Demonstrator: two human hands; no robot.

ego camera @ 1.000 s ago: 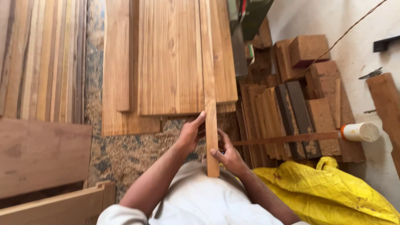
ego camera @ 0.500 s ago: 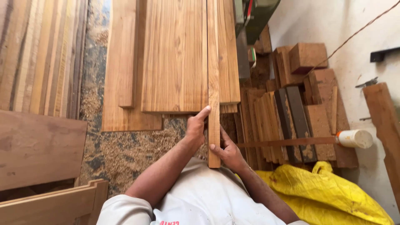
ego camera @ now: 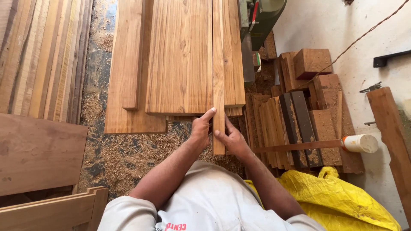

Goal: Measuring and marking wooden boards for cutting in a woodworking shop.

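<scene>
A long narrow wooden strip [ego camera: 218, 64] lies lengthwise on a stack of wide wooden planks [ego camera: 180, 55], with its near end sticking out over the sawdust floor. My left hand [ego camera: 200, 128] grips the strip's near end from the left, index finger stretched along it. From the right, my right hand [ego camera: 231, 139] holds the same end, fingers pressed on its edge. Another plank [ego camera: 234, 51] lies just right of the strip.
Sawdust [ego camera: 128, 154] covers the floor. Upright boards [ego camera: 38, 55] stand at left, a wooden panel [ego camera: 38, 154] and frame [ego camera: 55, 209] at lower left. Offcut blocks [ego camera: 299, 111], a white tube [ego camera: 359, 143], a yellow bag [ego camera: 342, 201] and a green machine [ego camera: 261, 17] sit right.
The strip has slid forward along the stack with both hands on its near end. My left index finger now stretches along it. The view has tilted slightly.
</scene>
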